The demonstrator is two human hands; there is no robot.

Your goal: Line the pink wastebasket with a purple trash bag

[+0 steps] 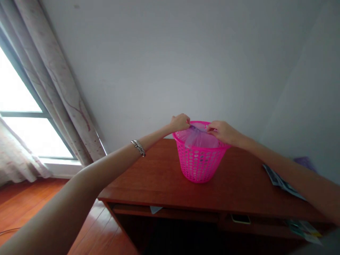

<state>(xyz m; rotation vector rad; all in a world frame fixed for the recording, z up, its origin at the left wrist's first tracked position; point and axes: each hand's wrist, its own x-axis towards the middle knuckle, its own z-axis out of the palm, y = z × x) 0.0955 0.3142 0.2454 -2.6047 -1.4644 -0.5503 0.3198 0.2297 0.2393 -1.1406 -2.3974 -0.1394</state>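
Observation:
A bright pink plastic basket (198,166) with a pattern of holes stands upright on the brown wooden desk (148,173). Inside its mouth is a thin, translucent purple plastic bag (199,139), its upper edge bunched between my hands. My left hand (180,122) pinches the bag at the far left of the rim. On the right side, my right hand (221,131) grips the bag's edge with closed fingers, just over the rim. The bottom of the bag shows only faintly through the holes.
Printed papers (278,180) and a purple item (305,163) lie at the desk's right. A phone (240,219) rests on the shelf below the desktop. A white wall (170,63) rises behind; a curtained window (26,106) is on the left.

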